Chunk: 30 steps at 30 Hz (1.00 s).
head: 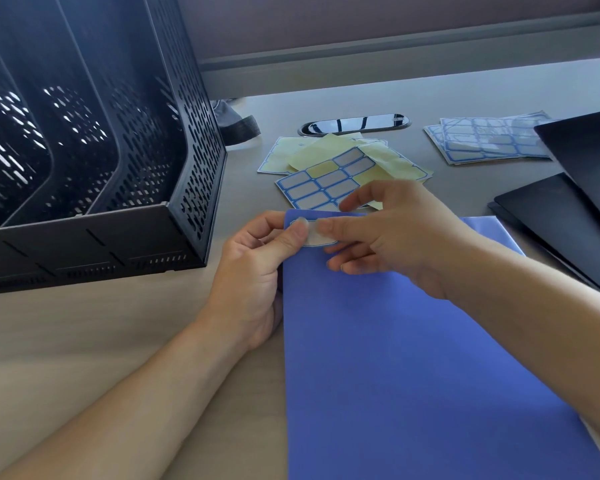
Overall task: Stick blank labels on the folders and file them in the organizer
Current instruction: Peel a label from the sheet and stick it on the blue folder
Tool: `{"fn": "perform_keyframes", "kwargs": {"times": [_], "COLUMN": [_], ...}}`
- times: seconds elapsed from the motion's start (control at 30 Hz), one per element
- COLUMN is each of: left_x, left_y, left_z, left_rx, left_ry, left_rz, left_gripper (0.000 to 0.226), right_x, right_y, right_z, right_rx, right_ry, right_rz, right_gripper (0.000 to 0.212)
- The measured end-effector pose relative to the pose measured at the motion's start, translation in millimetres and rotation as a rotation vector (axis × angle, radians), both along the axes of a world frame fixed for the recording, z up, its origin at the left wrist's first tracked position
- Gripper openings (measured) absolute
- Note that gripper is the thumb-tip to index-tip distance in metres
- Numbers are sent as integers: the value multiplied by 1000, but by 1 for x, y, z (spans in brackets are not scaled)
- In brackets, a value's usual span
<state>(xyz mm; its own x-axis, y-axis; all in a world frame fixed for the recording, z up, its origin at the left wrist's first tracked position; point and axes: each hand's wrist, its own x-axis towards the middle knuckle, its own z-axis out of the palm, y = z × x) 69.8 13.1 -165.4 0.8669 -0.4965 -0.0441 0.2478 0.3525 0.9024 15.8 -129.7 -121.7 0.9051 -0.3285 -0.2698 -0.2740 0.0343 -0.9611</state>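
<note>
1. Left grip (pixel 253 271): we find it pinching the upper left corner of the blue folder (pixel 395 358), with the thumb (pixel 300 226) laid on top and the other fingers curled below the folder's edge. The thumb tip covers the left end of the blank label (pixel 323 239).
2. Right grip (pixel 402 237): we find it unclenched and holding nothing. Its index finger (pixel 340 226) is stretched out and presses down on the blank label from the right, its tip meeting the left thumb. The remaining fingers hang loosely bent over the blue folder.
3. We locate the blank label, white with a blue border, lying flat near the blue folder's top left corner. It is largely hidden under thumb and finger.
4. We find the blue folder closed and flat on the worktop (pixel 101 341), directly in front of us.
5. We note the black perforated organizer (pixel 118 150), with several upright slots, standing on the worktop left of the blue folder and apart from it.
6. We see a partly used label sheet (pixel 321 187) just beyond the blue folder's top edge, resting on pale yellow backing sheets (pixel 385 157).
7. We see a stack of label sheets (pixel 489 143) farther right, and overlapping black folders (pixel 575 216) at the right edge.
8. We note a cable grommet (pixel 354 124) set into the worktop beyond the sheets.
</note>
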Motion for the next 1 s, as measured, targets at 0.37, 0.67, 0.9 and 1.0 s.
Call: {"fn": "perform_keyframes", "kwargs": {"times": [0.37,0.67,0.9,1.0], "left_x": [-1,-4,-3,-2], "left_y": [1,-4,-3,-3], "left_z": [-1,-1,0,1], "left_rx": [15,156,113,84], "left_ry": [-22,-84,-24,3], "left_rz": [-6,63,14,1], "left_gripper": [10,21,18,16], "right_x": [-1,-1,-1,-1], "right_y": [-7,-3,-3,-2], "right_z": [3,-4,0,-1], "right_rx": [52,-17,-75,-86], "right_ry": [57,37,62,43], "right_rz": [109,88,90,75], "right_gripper": [29,37,41,37]}}
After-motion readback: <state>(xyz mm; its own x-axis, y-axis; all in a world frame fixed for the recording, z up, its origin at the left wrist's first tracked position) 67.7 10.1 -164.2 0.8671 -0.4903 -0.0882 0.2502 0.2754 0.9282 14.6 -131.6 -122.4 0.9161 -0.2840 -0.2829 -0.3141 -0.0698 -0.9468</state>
